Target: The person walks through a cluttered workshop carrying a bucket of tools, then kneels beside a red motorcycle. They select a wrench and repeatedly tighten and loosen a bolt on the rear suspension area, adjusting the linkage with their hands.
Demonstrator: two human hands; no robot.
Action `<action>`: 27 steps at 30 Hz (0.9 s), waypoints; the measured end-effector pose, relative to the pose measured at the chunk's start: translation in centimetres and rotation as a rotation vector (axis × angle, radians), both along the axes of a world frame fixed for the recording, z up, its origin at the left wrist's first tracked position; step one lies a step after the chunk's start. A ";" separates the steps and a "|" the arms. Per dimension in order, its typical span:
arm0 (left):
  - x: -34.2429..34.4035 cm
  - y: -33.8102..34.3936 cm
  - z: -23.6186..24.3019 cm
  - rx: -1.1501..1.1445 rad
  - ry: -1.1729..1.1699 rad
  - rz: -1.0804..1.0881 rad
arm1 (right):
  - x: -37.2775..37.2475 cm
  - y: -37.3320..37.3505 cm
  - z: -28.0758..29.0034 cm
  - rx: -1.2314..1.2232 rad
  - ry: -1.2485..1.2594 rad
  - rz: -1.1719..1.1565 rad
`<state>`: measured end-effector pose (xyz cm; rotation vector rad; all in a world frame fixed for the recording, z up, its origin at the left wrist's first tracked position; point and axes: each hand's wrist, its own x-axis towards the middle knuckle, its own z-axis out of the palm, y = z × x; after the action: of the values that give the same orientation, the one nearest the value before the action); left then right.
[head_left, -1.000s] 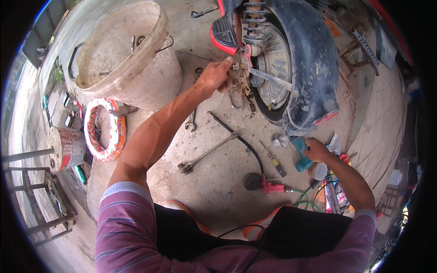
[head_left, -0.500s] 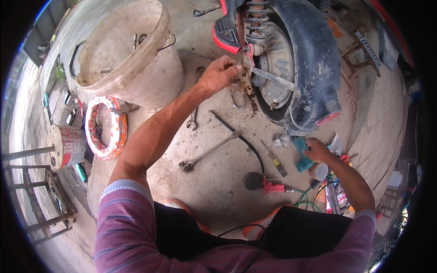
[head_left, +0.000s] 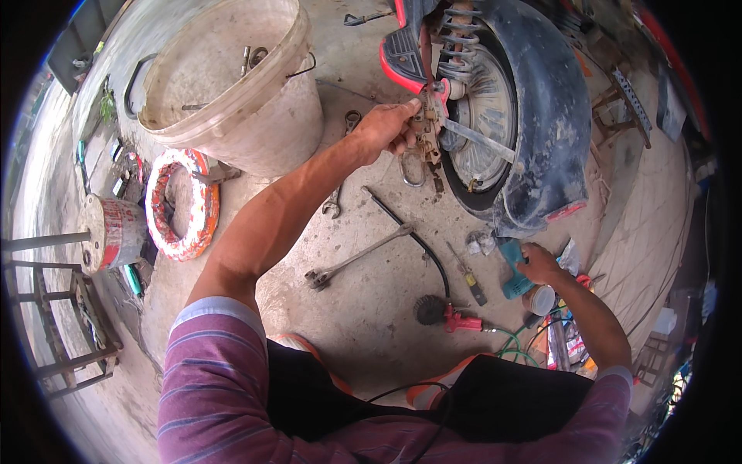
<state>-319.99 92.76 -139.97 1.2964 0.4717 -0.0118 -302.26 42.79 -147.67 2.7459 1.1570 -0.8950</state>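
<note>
My left hand (head_left: 386, 128) reaches to the metal bracket (head_left: 428, 133) beside the wheel hub of a scooter. Thumb and forefinger are pinched together at its upper end; what they hold, if anything, is too small to make out. The wheel (head_left: 487, 124) stands under a muddy black fender (head_left: 545, 116), with a coil spring (head_left: 459, 39) above the hub. On the floor at the right, my right hand (head_left: 539, 264) is closed on a teal tool (head_left: 512, 271), whose exact kind is partly hidden. Next to it sits a small lidded jar (head_left: 539, 299).
A large dirty white bucket (head_left: 255, 131) stands at the left back, beside a wrapped orange-and-white tyre (head_left: 179, 203). Across the floor lie a socket wrench (head_left: 359, 257), a black hose (head_left: 406, 232), a screwdriver (head_left: 469, 277), a spanner (head_left: 332, 203) and a red air tool (head_left: 461, 321).
The view has shifted, so the wheel and bucket sit farther right. My left fingers have moved up slightly along the bracket and curled more. My right hand stays at the teal tool.
</note>
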 end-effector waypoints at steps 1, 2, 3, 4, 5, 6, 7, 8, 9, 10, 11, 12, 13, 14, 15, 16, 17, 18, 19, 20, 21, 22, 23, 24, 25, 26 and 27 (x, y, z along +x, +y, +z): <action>-0.1 -0.3 0.5 0.003 0.002 0.030 | 0.1 -0.2 0.0 0.001 -0.001 0.010; -0.3 -0.7 1.0 0.006 0.004 0.061 | 0.2 -0.5 -0.1 0.002 -0.002 0.020; -0.6 -1.2 1.4 0.011 0.007 0.092 | 0.1 -0.5 -0.1 0.006 -0.003 0.030; -0.6 -1.6 1.1 0.094 -0.077 0.120 | 0.1 -0.6 -0.1 0.014 0.000 0.024; -0.5 -2.0 0.6 0.177 -0.161 0.148 | 0.1 -0.7 0.0 0.021 0.003 0.018; -0.5 -2.0 0.2 0.262 -0.244 0.180 | 0.0 -0.4 0.1 0.031 0.006 0.016; -0.3 -1.6 -0.1 0.289 -0.218 0.144 | 0.0 -0.1 0.2 0.026 0.011 0.019; -0.1 -0.9 -0.3 0.316 -0.191 0.107 | 0.0 0.2 0.3 0.022 0.016 0.022; 0.0 -0.6 0.0 0.340 -0.167 0.068 | 0.1 0.1 0.4 0.014 0.019 0.022; 0.0 -0.4 0.3 0.227 -0.092 0.045 | 0.1 -0.1 0.4 0.014 0.026 0.007; 0.0 -0.1 0.6 0.113 -0.018 0.021 | 0.0 -0.2 0.3 0.015 0.033 -0.008; 0.0 0.0 0.8 0.000 0.058 -0.004 | 0.0 -0.3 0.3 0.015 0.041 -0.024; 0.0 -0.2 0.8 0.017 0.026 0.036 | 0.0 -0.4 0.3 0.025 0.029 -0.011; -0.1 -0.5 0.8 0.034 -0.005 0.076 | 0.0 -0.5 0.4 0.034 0.017 0.001; -0.3 -0.7 0.7 0.052 -0.035 0.117 | 0.0 -0.5 0.3 0.045 0.008 0.015; -0.3 -0.9 0.3 0.128 -0.121 0.140 | 0.0 -0.5 0.2 0.044 0.006 0.016; -0.2 -1.1 -0.3 0.204 -0.207 0.162 | 0.1 -0.4 0.1 0.043 0.005 0.017; -0.1 -1.3 -0.5 0.279 -0.294 0.185 | 0.2 -0.3 0.1 0.042 0.002 0.019; -0.1 -1.1 -0.5 0.282 -0.246 0.147 | 0.1 -0.3 0.1 0.032 0.008 0.012; 0.1 -0.7 -0.5 0.286 -0.199 0.108 | 0.1 -0.2 0.1 0.022 0.013 0.005; 0.1 -0.4 -0.2 0.287 -0.153 0.069 | 0.2 -0.3 0.1 0.011 0.016 -0.003; 0.1 -0.1 0.0 0.193 -0.091 0.050 | 0.3 -0.4 0.1 0.007 0.022 -0.009; -0.1 0.3 0.3 0.099 -0.030 0.031 | 0.3 -0.5 0.0 0.004 0.028 -0.016; -0.2 0.6 0.3 0.006 0.034 0.013 | 0.2 -0.5 -0.1 0.001 0.036 -0.021; -0.2 0.2 0.2 0.064 -0.029 0.064 | 0.2 -0.4 0.0 0.015 0.026 -0.011; -0.3 -0.4 0.0 0.122 -0.091 0.115 | 0.2 -0.4 0.0 0.029 0.016 -0.001; -0.3 -0.9 -0.3 0.179 -0.153 0.164 | 0.2 -0.4 0.0 0.043 0.007 0.008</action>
<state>-320.27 91.82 -140.27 1.4184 0.4543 0.2705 -302.07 42.36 -147.65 2.7721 1.2020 -0.8906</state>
